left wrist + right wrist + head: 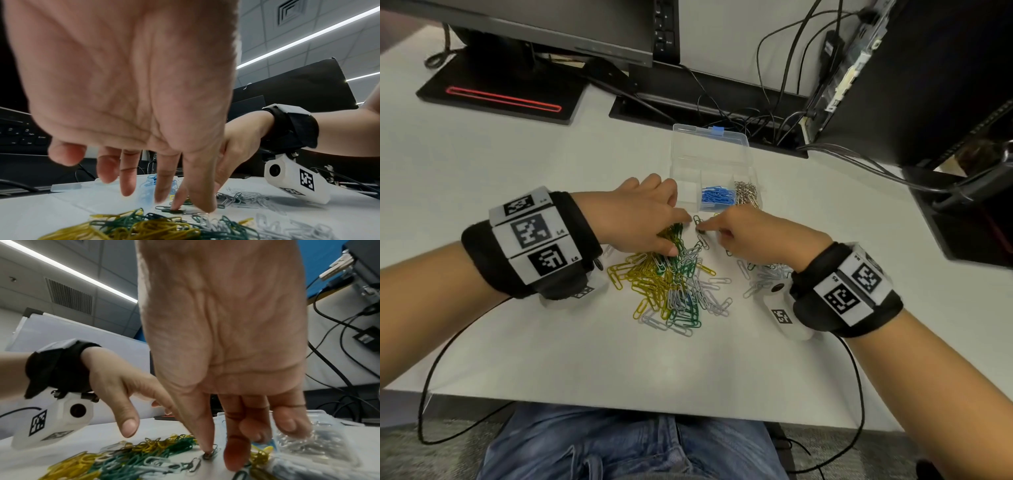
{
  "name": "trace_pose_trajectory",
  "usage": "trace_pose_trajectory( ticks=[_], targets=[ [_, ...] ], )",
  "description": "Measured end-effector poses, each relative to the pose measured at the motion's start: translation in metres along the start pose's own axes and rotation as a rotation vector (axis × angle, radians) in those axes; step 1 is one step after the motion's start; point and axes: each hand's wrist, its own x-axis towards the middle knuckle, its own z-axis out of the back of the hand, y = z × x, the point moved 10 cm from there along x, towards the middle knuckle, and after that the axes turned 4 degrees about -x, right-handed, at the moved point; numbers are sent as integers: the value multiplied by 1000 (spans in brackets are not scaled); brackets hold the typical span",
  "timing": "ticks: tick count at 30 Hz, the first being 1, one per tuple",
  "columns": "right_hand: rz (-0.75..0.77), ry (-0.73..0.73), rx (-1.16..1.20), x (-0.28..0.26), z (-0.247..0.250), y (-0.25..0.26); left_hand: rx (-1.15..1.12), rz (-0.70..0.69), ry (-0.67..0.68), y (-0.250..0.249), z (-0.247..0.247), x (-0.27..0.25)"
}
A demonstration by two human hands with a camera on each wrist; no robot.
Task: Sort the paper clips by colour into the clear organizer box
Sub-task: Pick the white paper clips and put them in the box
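Your loose paper clips [671, 284] lie in a tangled heap of yellow, green and white on the white desk [517, 342], between your two wrists and just in front of the clear organizer box [710, 164]. The box stands open with its lid tipped back; blue clips [717, 198] fill one front compartment and silver clips [747, 195] the one to its right, while the compartment to the left looks bare. A single green clip [697, 221] lies flat on the desk at the far edge of the heap, close to the box. Your right hand [756, 233] has its index finger stretched down with the tip pressing that clip against the surface, and the other fingers bent in loosely; nothing is pinched. Your left hand [643, 216] spreads over the far side of the heap, fingers straight and fanned, tips on or just above the clips, gripping none that you can see. A smaller scatter of white clips [763, 277] sits under your right wrist. Beyond the box, black cables [767, 116] run across a dark tray, a monitor base [500, 89] with a red outline stands to the left, and a dark computer case [928, 85] to the right. The wrist views show a tiled ceiling with strip lights [308, 37].
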Motion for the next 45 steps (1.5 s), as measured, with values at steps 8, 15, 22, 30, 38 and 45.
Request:
trace_pose_trajectory(
  ticks=[8,15,22,30,38,45],
  targets=[
    [-104,-230,47,-10,26,-18,33,-55,60,-13,-8,12],
    [-85,-213,69,-9,22,-13,58,-124,66,-23,-10,12],
    [-92,-61,69,-8,3,-14,84,-113,-45,-19,0,13],
    [-108,-77,51,-3,0,-10,-92,-164,-149,-31,26,29],
    [-87,-125,72,-5,6,-12,-219,-154,-54,-31,19,40],
    [11,-169,84,4,8,-3,-214,-85,-102,-31,26,40]
  ],
)
